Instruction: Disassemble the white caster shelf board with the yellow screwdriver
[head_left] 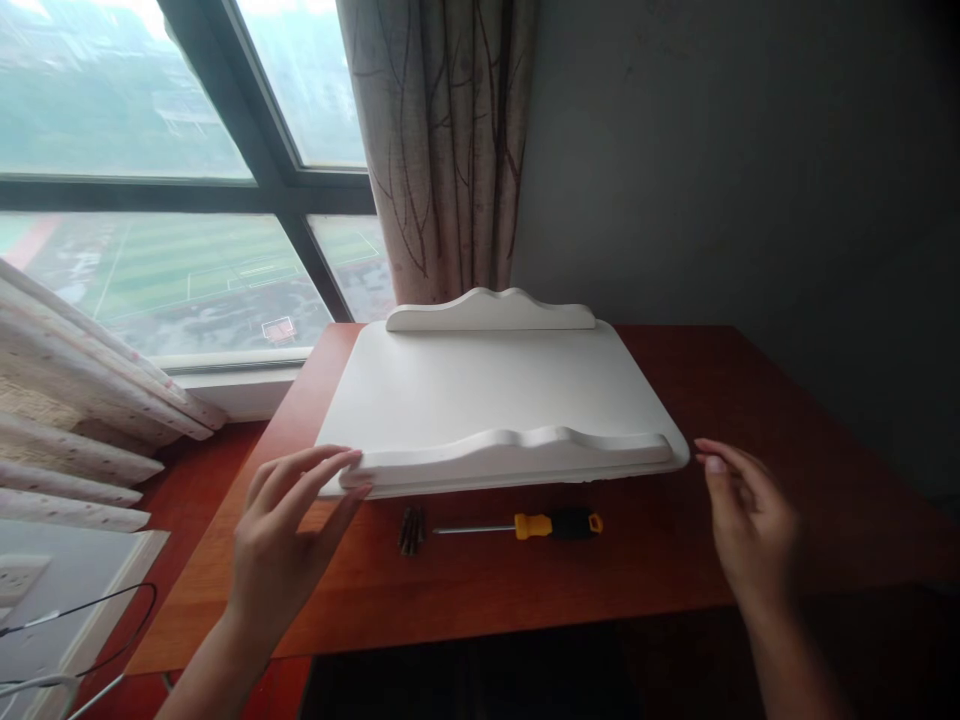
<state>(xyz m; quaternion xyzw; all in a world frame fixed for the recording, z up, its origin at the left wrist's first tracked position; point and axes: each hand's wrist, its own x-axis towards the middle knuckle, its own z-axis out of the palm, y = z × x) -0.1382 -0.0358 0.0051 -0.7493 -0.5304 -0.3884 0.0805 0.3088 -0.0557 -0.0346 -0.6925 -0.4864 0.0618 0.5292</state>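
A white board [480, 385] lies flat on the table, and a white strip with a wavy top edge [517, 458] stands along its near side. My left hand [289, 520] holds the strip's left end, index finger on top and thumb at the front face. Just off the board's near right corner, my right hand [750, 510] hovers with curled fingers, a small gap between thumb and index finger; I see nothing in it. A matching wavy strip [491, 314] stands along the far side. In front lie a yellow-and-black screwdriver [555, 524] and several dark screws [410, 531].
The reddish-brown wooden table [697, 370] stands by a window [187, 270] with patterned curtains [442, 150] and a grey wall [712, 180]. Cables [142, 620] hang near a wall socket [19, 580] at the lower left.
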